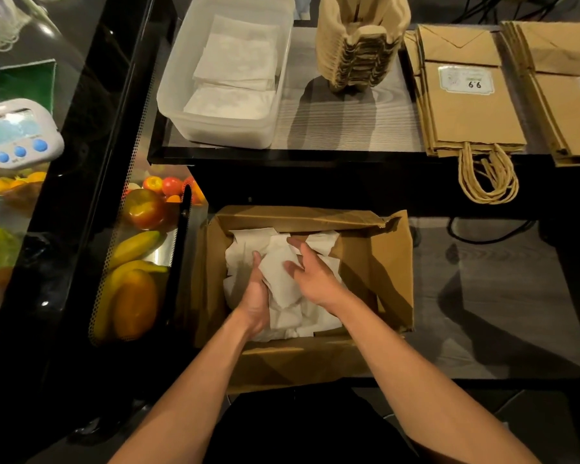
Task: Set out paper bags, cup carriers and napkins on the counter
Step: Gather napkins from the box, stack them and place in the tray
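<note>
**Down in the box, both hands among the napkins**

Below the counter edge, in the head view, an open cardboard box (pixel 389 262) holds a loose heap of white napkins (pixel 282 289). The left hand (pixel 255 296) stands on its edge against the left side of the heap, fingers straight and close together, palm turned towards the paper. The right hand (pixel 312 272) lies over the right side of the heap with its fingers spread wide and relaxed, their tips touching the top sheets. One crumpled sheet sits between the two palms, and neither hand curls round anything.

Up on the counter (pixel 342 125), a clear plastic tub (pixel 178 95) holds flat folded napkins (pixel 238 61). Just to its right stands a stack of pulp cup carriers (pixel 359 48). Further right, a pile of brown paper bags (pixel 466 118) lies flat with its twine handles hanging over the front edge, and a second pile of bags (pixel 566 95) lies beside it. At far left, a white timer (pixel 17 135) rests on a glass case with fruit (pixel 144 209) inside.
</note>
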